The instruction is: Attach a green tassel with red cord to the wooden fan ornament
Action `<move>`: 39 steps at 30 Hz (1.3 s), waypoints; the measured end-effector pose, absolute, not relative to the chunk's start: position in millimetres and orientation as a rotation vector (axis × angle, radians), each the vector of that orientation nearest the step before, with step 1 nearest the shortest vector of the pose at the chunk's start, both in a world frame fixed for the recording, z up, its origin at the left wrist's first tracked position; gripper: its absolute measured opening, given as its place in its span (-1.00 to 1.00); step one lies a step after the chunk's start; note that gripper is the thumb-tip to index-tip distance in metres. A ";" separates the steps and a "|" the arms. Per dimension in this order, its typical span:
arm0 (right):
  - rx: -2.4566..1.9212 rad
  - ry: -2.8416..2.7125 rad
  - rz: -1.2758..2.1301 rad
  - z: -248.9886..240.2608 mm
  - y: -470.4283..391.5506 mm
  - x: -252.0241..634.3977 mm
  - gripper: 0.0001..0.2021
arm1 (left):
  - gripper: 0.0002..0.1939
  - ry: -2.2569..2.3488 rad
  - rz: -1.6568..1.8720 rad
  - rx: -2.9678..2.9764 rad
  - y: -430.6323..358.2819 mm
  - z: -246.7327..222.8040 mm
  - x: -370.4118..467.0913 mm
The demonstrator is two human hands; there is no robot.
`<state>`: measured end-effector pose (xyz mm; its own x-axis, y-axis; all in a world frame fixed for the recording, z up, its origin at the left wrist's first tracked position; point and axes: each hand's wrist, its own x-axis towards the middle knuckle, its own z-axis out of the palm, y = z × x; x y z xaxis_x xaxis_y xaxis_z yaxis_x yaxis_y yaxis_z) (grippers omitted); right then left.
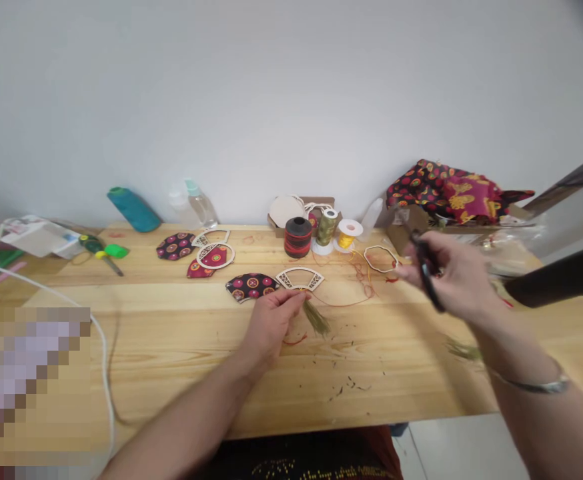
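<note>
My left hand [274, 320] pinches the top of an olive-green tassel [316, 320], just below a fan-shaped wooden frame [300, 277] with cut-out ends. The tassel's strands fan out toward the lower right. Raised over the right side of the table, my right hand [454, 277] is closed around dark scissors [427, 273], blurred by motion. A fan-shaped piece of patterned fabric [251, 287] lies left of the frame. Beneath my right forearm is a second green bundle of threads [464, 350].
Behind the hands stand a black-and-red spool [298, 238], a green spool [326, 230] and a yellow spool [350, 235]. An eight-sided frame [381, 259] lies near loose red thread. Fabric [451, 193] tops a box at right. A screwdriver [99, 252] and white cable [102, 353] lie left.
</note>
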<state>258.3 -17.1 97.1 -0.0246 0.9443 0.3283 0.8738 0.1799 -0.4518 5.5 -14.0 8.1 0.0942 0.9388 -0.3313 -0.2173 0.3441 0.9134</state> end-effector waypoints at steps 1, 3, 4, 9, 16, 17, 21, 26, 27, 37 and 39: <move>-1.621 -1.957 0.352 89.4 -18.2 245.5 -0.55 | -0.71 1.153 1.015 0.808 -13.3 7.5 5.0; -1.518 -2.067 0.696 74.1 -20.2 221.5 -0.48 | -0.70 1.168 1.024 0.792 -12.1 7.3 4.4; -1.460 -2.107 0.856 67.4 -21.0 212.0 -0.47 | -0.71 1.173 1.031 0.786 -11.5 7.7 4.2; -1.164 -2.130 1.287 46.6 -22.3 199.5 -0.34 | -0.75 1.175 1.077 0.773 -9.4 9.9 5.4; -1.221 -2.265 1.322 38.8 -23.3 212.7 -0.37 | -0.80 1.185 1.127 0.770 -8.2 8.1 6.6; -1.245 -2.289 1.311 39.1 -23.5 213.2 -0.38 | -0.81 1.180 1.132 0.769 -8.3 8.3 6.4; -1.326 -2.351 1.281 39.1 -22.4 214.6 -0.41 | -0.81 1.180 1.139 0.756 -9.8 10.0 5.9; -1.319 -2.291 1.354 35.4 -20.8 210.6 -0.41 | -0.84 1.169 1.117 0.780 -13.4 12.3 7.4; -1.325 -2.270 1.368 34.8 -20.8 209.0 -0.42 | -0.85 1.160 1.111 0.782 -14.1 12.7 8.0; -1.353 -2.146 1.408 32.2 -22.3 199.4 -0.45 | -0.85 1.092 1.027 0.806 -19.6 14.0 12.6; -1.363 -2.141 1.406 31.5 -22.3 198.3 -0.44 | -0.86 1.089 1.014 0.815 -20.4 13.5 12.0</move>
